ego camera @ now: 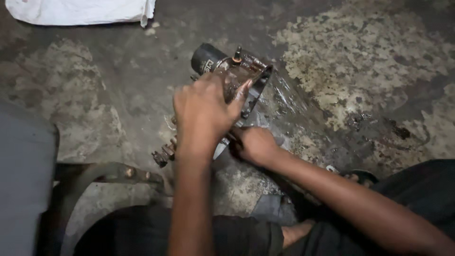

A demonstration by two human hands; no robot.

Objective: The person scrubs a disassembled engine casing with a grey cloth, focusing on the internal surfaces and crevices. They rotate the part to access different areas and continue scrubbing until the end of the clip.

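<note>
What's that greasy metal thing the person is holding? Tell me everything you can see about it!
The metal engine part looks like a dirty, oily casting, brownish and wet. A black cylinder sticks out at its far end, and rusty bolt-like stubs show at the near end. It lies tilted on the stained concrete floor. The left hand grips it from above; the right hand holds it low at the side.

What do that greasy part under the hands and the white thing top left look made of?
The engine part looks like cast metal: dull, oily sheen, bolt studs, with a black painted canister. The white sheet looks like woven cloth or sacking, matte with a frayed corner; hard to tell which.
</note>
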